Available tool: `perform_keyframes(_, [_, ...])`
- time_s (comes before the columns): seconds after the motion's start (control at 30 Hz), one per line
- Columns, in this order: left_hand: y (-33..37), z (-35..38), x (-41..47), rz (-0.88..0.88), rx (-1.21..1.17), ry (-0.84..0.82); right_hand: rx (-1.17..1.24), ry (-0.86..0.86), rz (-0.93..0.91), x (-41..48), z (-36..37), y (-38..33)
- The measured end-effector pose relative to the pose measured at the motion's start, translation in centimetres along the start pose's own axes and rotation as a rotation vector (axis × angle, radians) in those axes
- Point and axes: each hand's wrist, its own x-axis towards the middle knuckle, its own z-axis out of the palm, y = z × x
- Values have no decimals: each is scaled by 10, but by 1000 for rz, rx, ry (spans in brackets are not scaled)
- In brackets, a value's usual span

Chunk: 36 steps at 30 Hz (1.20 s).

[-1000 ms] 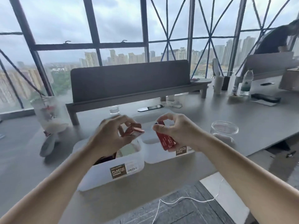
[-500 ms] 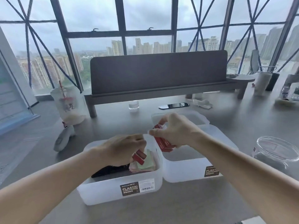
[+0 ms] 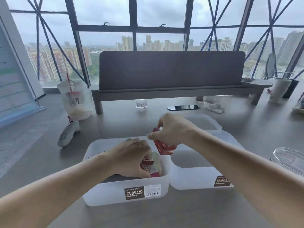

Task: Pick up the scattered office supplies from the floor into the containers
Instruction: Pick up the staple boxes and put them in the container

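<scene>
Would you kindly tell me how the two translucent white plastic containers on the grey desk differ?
The left translucent white plastic container holds red boxes; the right plastic container looks empty. The left hand reaches inside the left translucent white plastic container; the right plastic container has no hand inside. Both carry dark labels.

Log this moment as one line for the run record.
left hand: grips small red box inside left container | right hand: holds red boxes above the rims where left container meets right container
</scene>
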Motion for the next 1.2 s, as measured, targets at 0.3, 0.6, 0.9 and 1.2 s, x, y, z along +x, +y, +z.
perform_keyframes(0.3, [-16, 8, -20, -52, 13, 84, -105, 17, 7, 1, 17, -24])
perform_keyframes(0.6, [-25, 19, -21, -79, -116, 147, -510, -18, 6, 2, 54, -50])
perform_keyframes(0.9, [-29, 22, -24, -50, -177, 132, -807, -103, -56, 7, 79, -43])
perform_keyframes(1.2, [-28, 22, -24, -21, -158, 96, -417, -204, -339, -1, 35, -10])
